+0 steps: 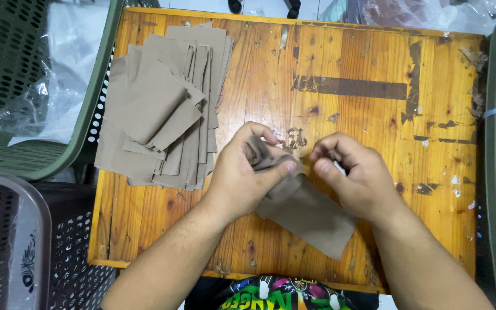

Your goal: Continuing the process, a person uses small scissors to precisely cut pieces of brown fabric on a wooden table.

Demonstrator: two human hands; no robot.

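My left hand (242,172) grips the bunched upper end of a flat tan fabric piece (311,215) that lies across the near middle of the small wooden table (374,115). My right hand (354,175) is curled beside it, thumb and fingers pinching a small white object (338,167) close to the fabric's top; what that object is cannot be made out. A fanned stack of similar tan pieces (162,109) rests on the table's left part, overhanging its left edge.
A green perforated basket (24,155) lined with clear plastic stands at the left, a dark grey basket (7,241) below it. Another green basket rim (493,172) runs along the right. Clear plastic bags (431,14) lie beyond the table's far edge.
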